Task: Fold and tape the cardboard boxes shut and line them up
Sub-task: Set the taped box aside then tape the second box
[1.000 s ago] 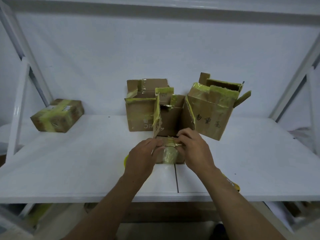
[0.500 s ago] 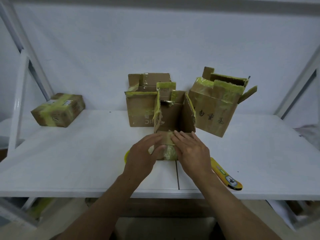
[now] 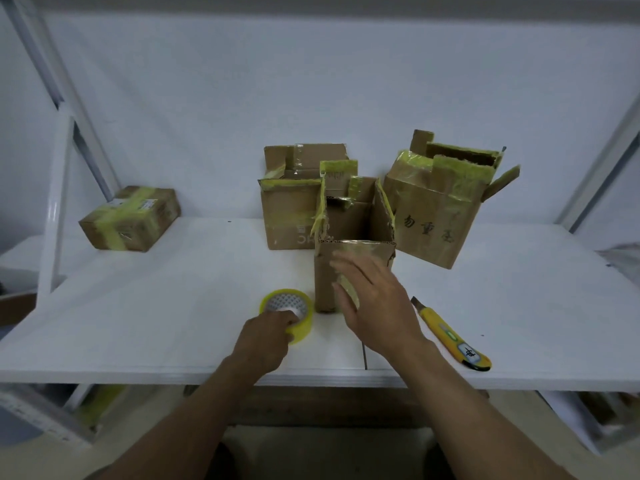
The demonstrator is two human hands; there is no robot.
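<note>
Taped box [image 3: 130,220] done, far left on worktop [image 3: 173,323]. Nearest box [image 3: 325,278], rear box [image 3: 291,216], right box [image 3: 436,216] open, centre. Left hand [image 3: 263,337] fingers grasping tape roll [image 3: 287,306]; right hand [image 3: 377,306] fingers released, spread before nearest box.

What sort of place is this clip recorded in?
Probably a packing bench, maybe staged: a white table inside a white metal frame, carrying worn cardboard boxes patched with yellowish tape, a tape roll and a yellow utility knife.
</note>
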